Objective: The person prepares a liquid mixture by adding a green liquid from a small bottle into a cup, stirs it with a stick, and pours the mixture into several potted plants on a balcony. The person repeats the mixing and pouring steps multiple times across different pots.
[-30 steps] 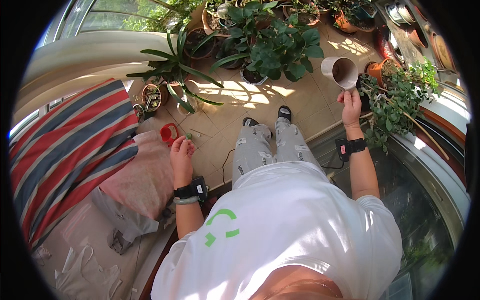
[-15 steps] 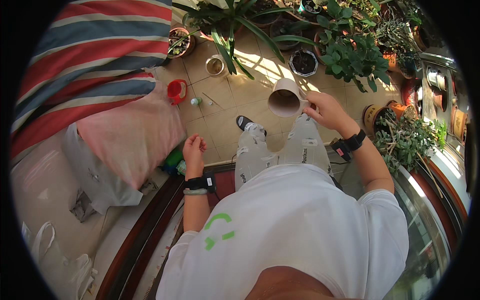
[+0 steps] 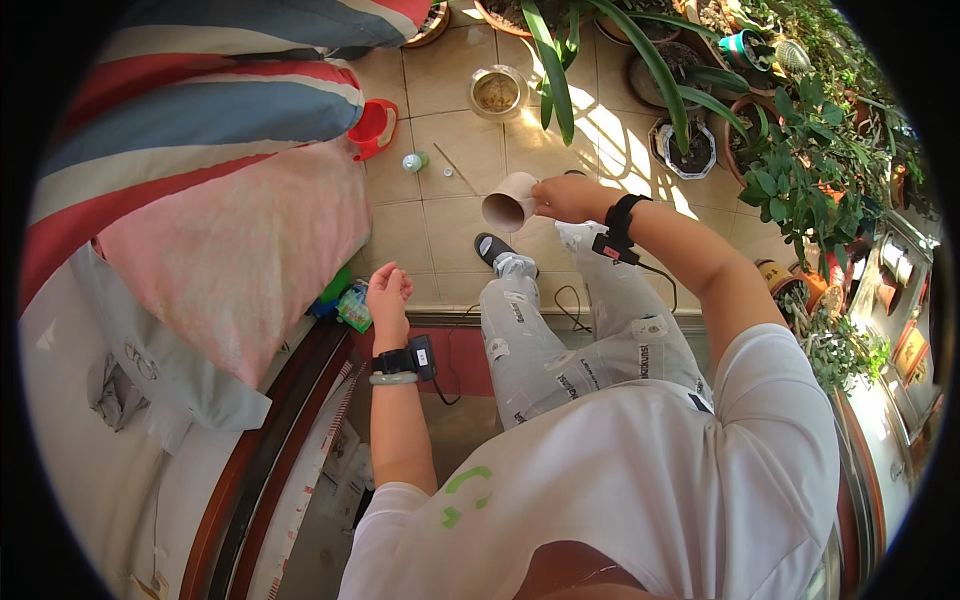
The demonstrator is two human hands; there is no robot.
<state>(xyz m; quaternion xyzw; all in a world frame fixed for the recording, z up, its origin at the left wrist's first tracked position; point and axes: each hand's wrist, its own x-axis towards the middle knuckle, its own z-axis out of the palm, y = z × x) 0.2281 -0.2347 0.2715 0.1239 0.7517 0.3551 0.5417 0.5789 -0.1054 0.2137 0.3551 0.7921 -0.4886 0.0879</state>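
Note:
In my right hand (image 3: 568,197) is a pale mug (image 3: 508,203), gripped at the side by its handle. The mug is tipped on its side, its mouth turned towards me and the inside in shadow. It is held above the tiled floor, just ahead of my slippered foot (image 3: 490,247). My left hand (image 3: 388,292) is raised with loosely curled fingers and nothing in it. Close by that hand lies a green packet (image 3: 354,307). Ahead on the tiles stand a metal pot (image 3: 498,93) with brownish contents, a small bottle (image 3: 415,161) and a thin stick (image 3: 455,167).
Potted plants crowd the far and right sides, including a whitish pot (image 3: 686,150) of soil and a leafy plant (image 3: 790,170). A red plastic container (image 3: 374,130) stands beside a striped cloth (image 3: 230,110) and a pinkish cover (image 3: 245,230) on the left. A door-track sill (image 3: 270,440) runs below.
My right hand has carried the mug leftwards, towards the small bottle. My view has shifted forward and right. The left hand stays raised.

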